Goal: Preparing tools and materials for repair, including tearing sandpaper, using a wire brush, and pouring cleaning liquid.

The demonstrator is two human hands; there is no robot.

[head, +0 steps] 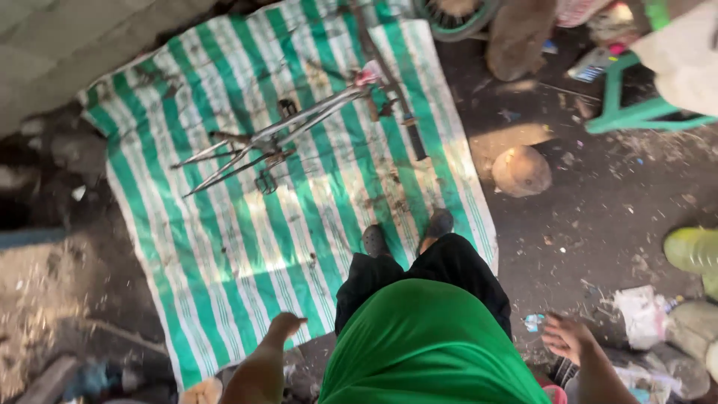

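Single head view, high, looking steeply down at striped tarp (224, 247).

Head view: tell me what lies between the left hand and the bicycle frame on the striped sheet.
In the head view, only bare green-and-white striped sheet with scattered dirt lies between the left hand and the bicycle frame.

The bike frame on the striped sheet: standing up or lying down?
Lying down. The bare metal bike frame rests flat on its side on the spread green-and-white striped sheet, ahead of the person's feet; neither hand touches it.
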